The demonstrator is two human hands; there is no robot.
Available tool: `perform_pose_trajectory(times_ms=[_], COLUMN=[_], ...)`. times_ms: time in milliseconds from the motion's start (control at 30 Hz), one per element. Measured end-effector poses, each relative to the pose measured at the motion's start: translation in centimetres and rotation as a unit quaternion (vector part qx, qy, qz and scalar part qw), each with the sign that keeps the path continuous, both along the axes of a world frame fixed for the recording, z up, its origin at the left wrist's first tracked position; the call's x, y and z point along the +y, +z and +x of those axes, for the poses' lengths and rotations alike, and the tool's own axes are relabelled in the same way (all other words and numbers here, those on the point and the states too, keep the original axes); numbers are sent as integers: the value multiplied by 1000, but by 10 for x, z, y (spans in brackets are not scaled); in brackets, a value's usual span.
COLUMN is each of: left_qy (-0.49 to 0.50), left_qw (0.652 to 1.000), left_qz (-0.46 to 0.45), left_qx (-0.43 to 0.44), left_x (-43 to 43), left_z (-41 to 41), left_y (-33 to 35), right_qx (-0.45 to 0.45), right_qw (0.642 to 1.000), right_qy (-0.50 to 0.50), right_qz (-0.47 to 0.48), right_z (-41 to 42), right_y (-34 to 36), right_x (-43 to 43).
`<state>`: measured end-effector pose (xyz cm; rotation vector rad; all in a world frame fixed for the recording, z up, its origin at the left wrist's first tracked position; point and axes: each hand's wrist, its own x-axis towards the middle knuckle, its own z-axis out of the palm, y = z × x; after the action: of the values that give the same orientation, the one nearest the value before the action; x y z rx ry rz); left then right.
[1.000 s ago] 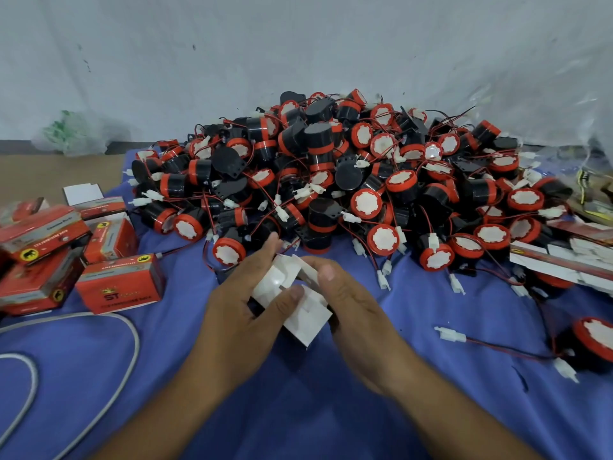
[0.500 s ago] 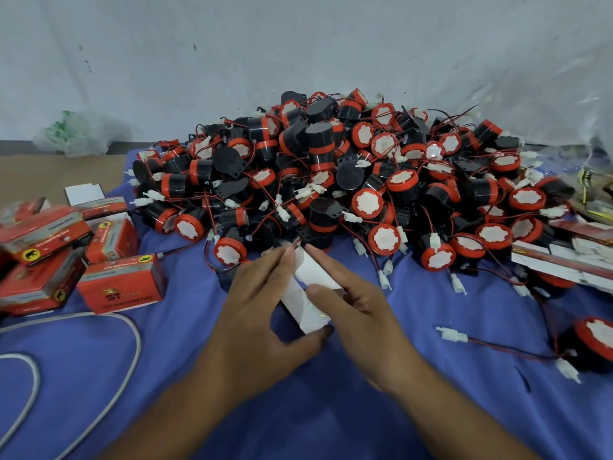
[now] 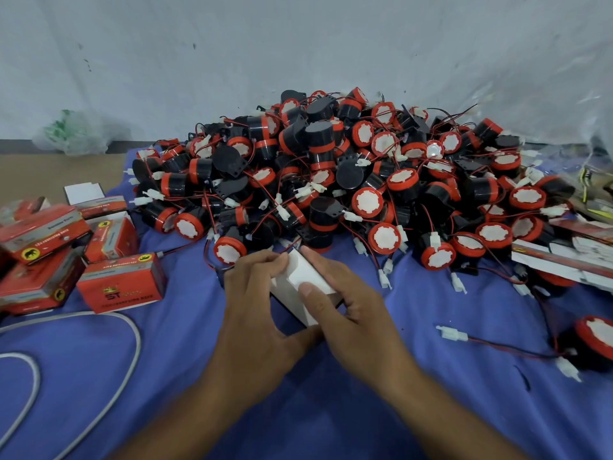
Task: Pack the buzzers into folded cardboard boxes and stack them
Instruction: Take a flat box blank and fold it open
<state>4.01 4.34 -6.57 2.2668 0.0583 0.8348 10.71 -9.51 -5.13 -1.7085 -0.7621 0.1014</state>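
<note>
A small cardboard box (image 3: 300, 282), white side showing, sits between my hands on the blue cloth (image 3: 431, 386). My left hand (image 3: 262, 323) holds its left side, fingers along the top edge and thumb under the near corner. My right hand (image 3: 351, 313) grips its right side with the thumb pressed on the white face. A big heap of black and red buzzers (image 3: 345, 180) with red wires and white plugs lies just beyond the box. Packed red boxes (image 3: 121, 282) stand at the left.
A white cable (image 3: 109, 370) loops over the cloth at the lower left. Flat unfolded box blanks (image 3: 560, 263) are stacked at the right. One loose buzzer (image 3: 593, 340) with its wire lies at the right edge. A white wall rises behind the heap.
The open flaps have been folded down, so the box now shows a closed white face. Both hands shifted from pinching the flaps to holding the box's sides.
</note>
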Motion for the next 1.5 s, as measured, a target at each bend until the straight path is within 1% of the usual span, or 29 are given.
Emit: perform_pose_trajectory(times_ms=[100, 200, 267, 367, 500, 600, 667, 833, 1033, 1200, 1267, 1400, 1433, 1500], left_qy=[-1, -19, -31, -46, -45, -21, -6, 11, 0, 22, 28, 29, 25, 16], left_qw=[1000, 999, 999, 998, 997, 997, 998, 997, 996, 996, 996, 995, 995, 995], left_qz=[25, 21, 13, 9, 43, 18, 13, 57, 81, 82, 79, 95, 97, 101], left_qx=[-11, -22, -26, -30, -46, -65, -65, -59, -21, -20, -13, -8, -11, -23], left_x=[-1, -4, -6, -5, -5, -4, -3, -3, -3, -4, -3, -4, -4, -3], left_z=[-1, -2, -1, -1, -3, -2, -3, -3, -3, -3, -3, -2, -2, -1], left_y=[5, 11, 12, 12, 13, 14, 15, 14, 9, 6, 6, 4, 4, 4], right_qx=[39, 96, 108, 86, 67, 69, 45, -39, -64, -99, -77, -5, -1, -22], right_qw=[999, 991, 985, 989, 991, 990, 994, 999, 997, 992, 994, 999, 1000, 999], right_qy=[18, 67, 92, 87, 78, 88, 75, 9, -18, -15, 8, 21, 22, 27], right_qz=[14, 71, 95, 86, 88, 85, 62, 3, -37, -73, -75, -28, -15, -4], right_z=[5, 6, 1, -3, -3, -4, -4, -8, -5, -4, -3, -2, -1, -2], right_y=[1, 2, 2, 0, 2, 2, 3, 2, 4, 2, 2, 4, 5, 5], right_x=[-2, -1, 2, 4, 3, 3, 3, 2, 1, 3, 3, 2, 2, 1])
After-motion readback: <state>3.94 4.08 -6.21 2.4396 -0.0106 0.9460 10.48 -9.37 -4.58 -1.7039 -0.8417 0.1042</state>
